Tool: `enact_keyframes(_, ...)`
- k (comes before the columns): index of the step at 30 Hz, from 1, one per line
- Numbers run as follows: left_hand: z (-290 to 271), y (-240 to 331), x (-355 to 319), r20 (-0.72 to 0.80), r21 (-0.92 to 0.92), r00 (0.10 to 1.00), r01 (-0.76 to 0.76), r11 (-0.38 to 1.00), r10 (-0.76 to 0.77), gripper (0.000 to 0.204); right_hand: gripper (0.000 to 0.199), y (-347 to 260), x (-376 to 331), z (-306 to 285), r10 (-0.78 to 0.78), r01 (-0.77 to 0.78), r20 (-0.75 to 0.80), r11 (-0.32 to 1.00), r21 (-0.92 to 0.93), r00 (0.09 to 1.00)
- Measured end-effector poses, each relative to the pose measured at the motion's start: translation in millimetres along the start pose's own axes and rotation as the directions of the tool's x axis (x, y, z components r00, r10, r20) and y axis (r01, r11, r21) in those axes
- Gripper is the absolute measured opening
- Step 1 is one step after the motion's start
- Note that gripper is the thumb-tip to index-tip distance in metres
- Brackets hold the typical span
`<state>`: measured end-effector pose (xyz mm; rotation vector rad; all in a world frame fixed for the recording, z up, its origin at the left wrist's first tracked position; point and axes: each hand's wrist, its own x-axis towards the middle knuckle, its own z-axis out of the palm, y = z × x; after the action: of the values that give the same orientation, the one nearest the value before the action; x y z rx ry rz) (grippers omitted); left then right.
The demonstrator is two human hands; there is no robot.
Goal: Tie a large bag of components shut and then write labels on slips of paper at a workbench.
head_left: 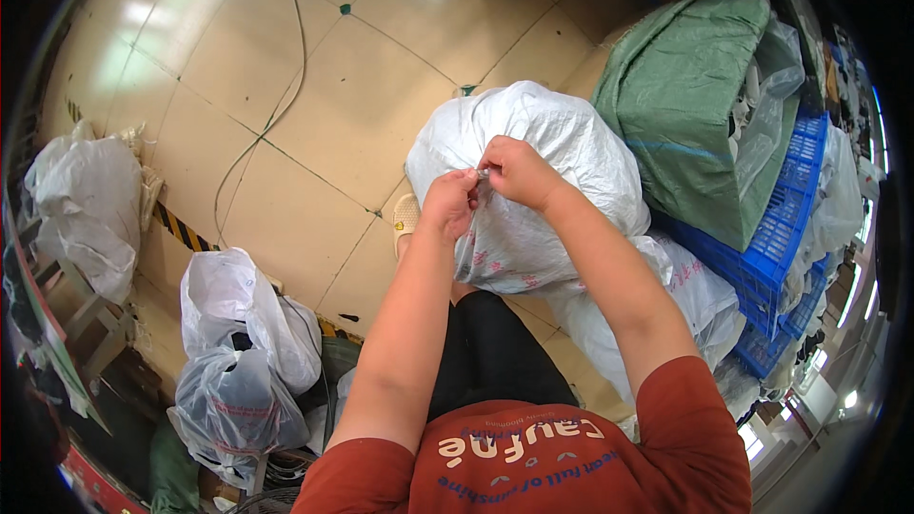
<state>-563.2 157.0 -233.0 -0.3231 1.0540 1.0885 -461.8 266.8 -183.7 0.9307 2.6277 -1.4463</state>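
A large, bulging white woven sack [562, 152] stands on the floor in front of me. Both my hands meet at its gathered upper part, a little left of its middle. My left hand [451, 202] has its fingers pinched on a small twist of the sack. Close against it, my right hand [514, 171] is also closed, thumb and fingertips on the same gathered bit. Whether a tie or string is in that twist is too small to make out. Creases run down from the fingers, and faint red print shows low on the sack.
On the right, a green woven sack [685, 105] leans on stacked blue plastic crates [781, 228], with another white sack [700, 300] below. White bags [243, 314] stand at lower left, another [86, 209] farther left. A cable [286, 105] crosses the tiled floor [381, 67].
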Motion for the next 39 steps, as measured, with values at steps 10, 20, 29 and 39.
enact_keyframes(10,-25.1,0.7,1.7,0.117,0.803,0.751,-0.456,0.383,0.650,0.009,0.010,-28.5,-17.7,-7.8,-0.089,0.192,0.187,0.727,-0.659,0.978)
enact_keyframes(20,-15.1,1.1,17.1,0.082,0.904,0.672,-0.361,0.229,0.736,0.011,0.005,-49.3,-25.1,44.1,0.095,-0.079,-0.013,0.730,-0.679,0.995)
enact_keyframes(29,-14.0,7.7,4.4,-0.021,0.842,0.809,-0.303,0.447,0.587,0.013,0.011,-29.0,-63.8,29.8,-0.127,-0.124,-0.500,0.890,-0.438,0.857)
enact_keyframes(39,-11.7,16.3,0.0,0.179,0.925,0.718,-0.355,0.132,0.673,0.008,0.006,-28.5,-48.2,31.8,0.037,-0.242,-0.444,0.877,-0.415,0.895)
